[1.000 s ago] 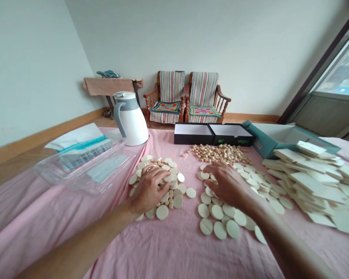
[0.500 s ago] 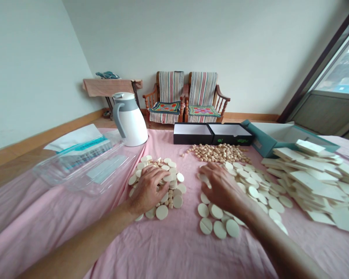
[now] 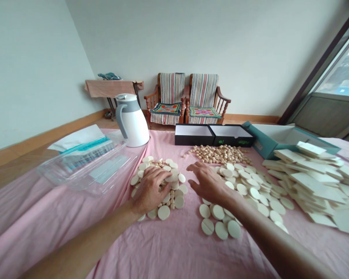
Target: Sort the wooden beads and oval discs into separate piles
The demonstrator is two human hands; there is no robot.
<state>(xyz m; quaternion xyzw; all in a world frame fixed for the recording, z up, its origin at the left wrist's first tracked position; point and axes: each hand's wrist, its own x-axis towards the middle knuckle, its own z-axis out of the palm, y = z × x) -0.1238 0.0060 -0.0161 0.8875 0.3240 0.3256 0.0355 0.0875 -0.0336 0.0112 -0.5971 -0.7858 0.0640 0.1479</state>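
Note:
Pale round discs and small wooden beads form a mixed pile (image 3: 163, 212) at the centre-left of the pink cloth. My left hand (image 3: 152, 188) rests over that pile, its fingers spread and curved, with discs and beads under and beside it. To the right, my right hand (image 3: 208, 182) is open and empty-looking, palm down, thumb apart, at the left edge of a second spread of round discs (image 3: 234, 228). Behind this hand lies a heap of small wooden beads (image 3: 221, 154).
Two black boxes (image 3: 193, 139) and a teal box (image 3: 264, 143) stand at the back. Square pale tiles (image 3: 311, 182) are heaped at the right. A white jug (image 3: 136, 128) and clear plastic packaging (image 3: 104, 174) are at the left. Two chairs (image 3: 172, 93) stand by the wall.
My right hand has moved left, away from the right-hand discs and towards the left pile, with its fingers stretched out more. My left hand has stayed over its pile.

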